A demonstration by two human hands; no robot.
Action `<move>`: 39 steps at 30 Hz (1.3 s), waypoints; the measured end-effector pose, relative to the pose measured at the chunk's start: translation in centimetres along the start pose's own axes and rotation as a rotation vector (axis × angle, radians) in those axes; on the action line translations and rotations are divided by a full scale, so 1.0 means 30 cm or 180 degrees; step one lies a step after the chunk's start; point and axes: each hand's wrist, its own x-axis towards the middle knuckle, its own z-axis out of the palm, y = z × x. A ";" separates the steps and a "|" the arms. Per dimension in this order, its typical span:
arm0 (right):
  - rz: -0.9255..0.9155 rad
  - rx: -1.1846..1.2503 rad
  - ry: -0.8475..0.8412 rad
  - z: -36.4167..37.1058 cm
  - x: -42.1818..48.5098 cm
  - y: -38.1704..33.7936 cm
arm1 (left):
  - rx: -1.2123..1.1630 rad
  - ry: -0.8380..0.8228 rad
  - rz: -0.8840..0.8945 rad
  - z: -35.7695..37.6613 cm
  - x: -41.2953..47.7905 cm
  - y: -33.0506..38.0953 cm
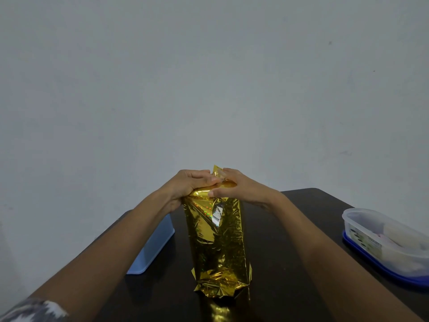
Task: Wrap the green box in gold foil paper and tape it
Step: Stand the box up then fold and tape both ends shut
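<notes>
A tall package covered in crinkled gold foil paper (218, 242) stands on end on the dark table (285, 252). The green box itself is hidden under the foil. My left hand (188, 184) grips the foil at the package's top left, fingers curled over the upper end. My right hand (236, 185) presses on the top right, its thumb pinching a fold of foil on the near face. A small flap of foil sticks up between the two hands. Loose foil bunches at the bottom end. No tape is visible.
A light blue plastic container (153, 249) lies on the table left of the package, partly behind my left forearm. At the right table edge sits a clear plastic tub on a blue lid (383, 242). A plain grey wall is behind.
</notes>
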 end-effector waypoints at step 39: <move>-0.0167 0.0059 0.0178 -0.012 -0.061 -0.023 | 0.1563 0.0308 -0.0871 0.030 0.076 0.059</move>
